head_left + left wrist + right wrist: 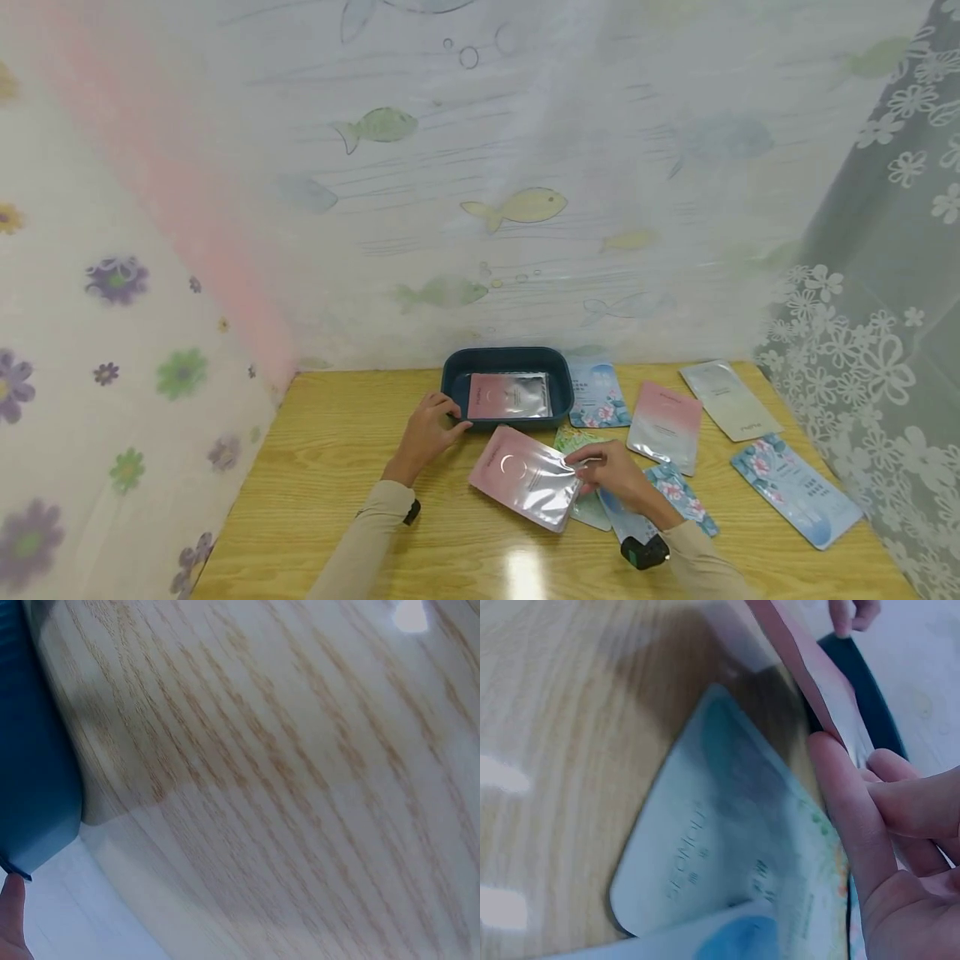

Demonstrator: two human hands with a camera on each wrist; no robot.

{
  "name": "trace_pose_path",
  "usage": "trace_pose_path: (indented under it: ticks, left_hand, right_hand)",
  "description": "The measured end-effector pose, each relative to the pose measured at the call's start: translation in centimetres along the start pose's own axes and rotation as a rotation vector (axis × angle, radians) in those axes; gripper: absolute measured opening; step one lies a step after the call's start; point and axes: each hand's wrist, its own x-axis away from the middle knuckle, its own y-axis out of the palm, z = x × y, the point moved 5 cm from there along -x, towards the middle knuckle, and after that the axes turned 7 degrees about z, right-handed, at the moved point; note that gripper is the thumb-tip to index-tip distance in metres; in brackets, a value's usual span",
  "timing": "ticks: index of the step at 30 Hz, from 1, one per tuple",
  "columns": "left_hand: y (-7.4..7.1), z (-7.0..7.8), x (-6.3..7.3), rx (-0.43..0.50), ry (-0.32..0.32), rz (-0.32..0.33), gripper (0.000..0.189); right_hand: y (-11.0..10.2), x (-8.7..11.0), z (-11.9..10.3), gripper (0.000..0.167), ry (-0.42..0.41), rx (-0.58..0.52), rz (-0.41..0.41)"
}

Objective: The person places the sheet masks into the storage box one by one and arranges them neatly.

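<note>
My left hand (426, 433) grips the near left corner of a dark blue plastic bin (453, 375), thumb along its front rim; the left wrist view shows one fingertip at the rim. Inside the bin lies a pink-and-silver face mask packet (495, 396). My right hand (618, 477) pinches the right end of another pink-and-silver face mask packet (517, 475), tilted in front of the bin. In the right wrist view this packet appears nearly edge-on, above a green floral packet (712, 817) on the table.
Around my right hand lie blue floral packets (797, 492), one partly under my wrist. Another blue packet (596, 392) rests beside the bin. Farther right are a pink packet (666, 425) and a cream one (729, 400). A fish-print curtain (420, 208) hangs along the wooden table's (337, 433) back edge.
</note>
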Motion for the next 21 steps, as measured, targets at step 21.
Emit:
trace_pose_path:
  ticks: [21]
  left_hand:
    - [0.1, -0.3, 0.0, 0.009, -0.012, -0.008, 0.022]
  right_hand:
    - [-2.0, 0.5, -3.1, 0.027, -0.025, 0.031, -0.045]
